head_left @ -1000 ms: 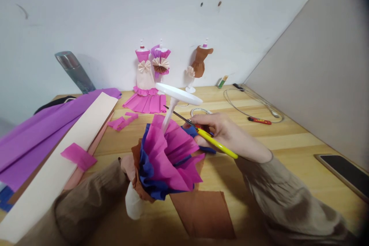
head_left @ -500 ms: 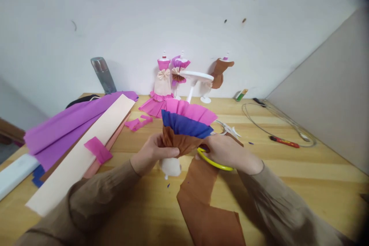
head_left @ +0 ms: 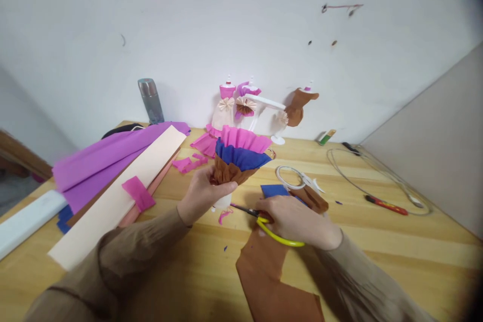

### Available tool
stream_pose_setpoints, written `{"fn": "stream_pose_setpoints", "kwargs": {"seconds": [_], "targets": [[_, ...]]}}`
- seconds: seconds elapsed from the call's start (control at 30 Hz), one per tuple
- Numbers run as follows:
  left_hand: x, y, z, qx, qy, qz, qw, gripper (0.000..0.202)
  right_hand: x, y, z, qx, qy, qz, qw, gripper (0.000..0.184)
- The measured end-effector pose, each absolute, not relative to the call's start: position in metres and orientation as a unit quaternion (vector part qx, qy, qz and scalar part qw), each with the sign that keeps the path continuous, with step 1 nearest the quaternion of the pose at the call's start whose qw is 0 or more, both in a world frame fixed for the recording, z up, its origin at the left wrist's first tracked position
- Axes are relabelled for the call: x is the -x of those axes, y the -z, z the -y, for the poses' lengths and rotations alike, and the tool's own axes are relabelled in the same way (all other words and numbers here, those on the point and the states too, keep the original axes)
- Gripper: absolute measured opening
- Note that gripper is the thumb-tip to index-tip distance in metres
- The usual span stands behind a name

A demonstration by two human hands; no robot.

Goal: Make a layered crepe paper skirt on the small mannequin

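Note:
My left hand (head_left: 199, 195) is closed around a small dress form turned upside down, with a layered crepe-paper skirt (head_left: 239, 155) of brown, blue and pink fanning upward; its white stand (head_left: 264, 103) points away at the top. My right hand (head_left: 294, 220) grips yellow-handled scissors (head_left: 264, 219), their blades pointing left toward the form's white body just below my left hand. A tiny pink paper scrap (head_left: 224, 216) lies under the blades.
A brown crepe sheet (head_left: 271, 276) lies under my right wrist. Purple, cream and pink paper strips (head_left: 116, 171) lie at left. Three dressed mini mannequins (head_left: 241, 105) stand by the wall with a grey bottle (head_left: 150, 100). A tape roll (head_left: 289, 177), cable and red tool (head_left: 387, 205) sit right.
The skirted form went from lying tilted toward me to being held upside down further off. The scissors came off the skirt edge and down beside the form's body. A pink scrap appeared.

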State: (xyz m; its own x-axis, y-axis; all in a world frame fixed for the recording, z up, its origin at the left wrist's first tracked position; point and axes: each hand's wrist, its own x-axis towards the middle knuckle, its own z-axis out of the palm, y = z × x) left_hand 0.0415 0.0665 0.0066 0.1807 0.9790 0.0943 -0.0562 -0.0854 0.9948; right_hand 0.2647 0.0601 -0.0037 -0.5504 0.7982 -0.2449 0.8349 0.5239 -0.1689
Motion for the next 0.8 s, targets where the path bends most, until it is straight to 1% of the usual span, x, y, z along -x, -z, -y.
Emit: {"fn": "stream_pose_setpoints", "kwargs": {"seconds": [0.07, 0.13, 0.23, 0.3, 0.37, 0.43, 0.53, 0.6, 0.7, 0.77, 0.8], "targets": [[-0.039, -0.005, -0.069, -0.585, -0.507, -0.427, 0.467, 0.029, -0.26, 0.003, -0.059, -0.462, 0.144, -0.872, 0.073, 0.008], [-0.037, -0.005, -0.071, -0.61, -0.521, -0.438, 0.406, 0.03, -0.256, 0.003, -0.057, -0.451, 0.153, -0.876, 0.07, 0.01], [-0.032, -0.008, -0.075, -0.644, -0.525, -0.441, 0.339, 0.024, -0.251, 0.005, -0.056, -0.441, 0.156, -0.882, 0.061, 0.013], [-0.026, -0.013, -0.078, -0.683, -0.516, -0.446, 0.261, 0.021, -0.248, 0.008, -0.055, -0.435, 0.154, -0.885, 0.059, 0.012], [-0.017, -0.021, -0.081, -0.73, -0.487, -0.462, 0.128, 0.02, -0.248, 0.01, -0.055, -0.427, 0.153, -0.889, 0.059, 0.01], [-0.007, -0.03, -0.081, -0.772, -0.423, -0.475, -0.012, 0.014, -0.248, 0.013, -0.056, -0.424, 0.15, -0.891, 0.057, 0.008], [0.004, -0.047, -0.075, -0.801, -0.337, -0.468, -0.161, 0.005, -0.249, 0.017, -0.058, -0.435, 0.139, -0.888, 0.05, 0.007], [0.006, -0.059, -0.069, -0.806, -0.269, -0.472, -0.236, 0.008, -0.248, 0.019, -0.059, -0.449, 0.131, -0.883, 0.045, 0.008], [0.001, -0.078, -0.068, -0.814, -0.145, -0.482, -0.291, 0.013, -0.244, 0.022, -0.059, -0.46, 0.128, -0.878, 0.044, 0.016], [-0.004, -0.086, -0.078, -0.821, -0.12, -0.487, -0.274, 0.016, -0.241, 0.023, -0.058, -0.459, 0.131, -0.877, 0.049, 0.024], [-0.007, -0.088, -0.087, -0.83, -0.135, -0.483, -0.245, 0.015, -0.239, 0.024, -0.057, -0.458, 0.132, -0.878, 0.052, 0.027]]}}
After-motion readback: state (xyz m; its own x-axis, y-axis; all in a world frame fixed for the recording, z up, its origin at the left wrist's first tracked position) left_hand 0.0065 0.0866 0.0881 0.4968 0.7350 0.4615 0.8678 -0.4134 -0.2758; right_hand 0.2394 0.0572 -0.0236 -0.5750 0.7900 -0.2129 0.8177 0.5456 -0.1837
